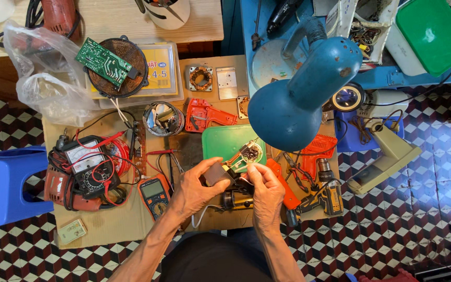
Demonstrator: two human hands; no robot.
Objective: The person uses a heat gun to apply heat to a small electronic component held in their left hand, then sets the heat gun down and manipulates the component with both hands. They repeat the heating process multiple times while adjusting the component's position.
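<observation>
Together, we grip a small motor (236, 180) over the low table (105, 224): our left hand (197, 188) wraps its dark body, our right hand (264, 193) pinches its end, fingers closed. Beside us lie a green tray (220, 141), a multimeter (154, 196) and a blue lamp (298, 99).

Your low brown cardboard-covered table (105, 224) carries an orange digital multimeter (154, 195), a green plastic tray (220, 143) (partly lamp-hidden) and red drill shell (204, 115).

Blue lamp head (294, 102) hangs right over my green tray (220, 141), multimeters (155, 194) crowd my left, drill (327, 193) on my right; only the cardboard (113, 227) near me is open.
</observation>
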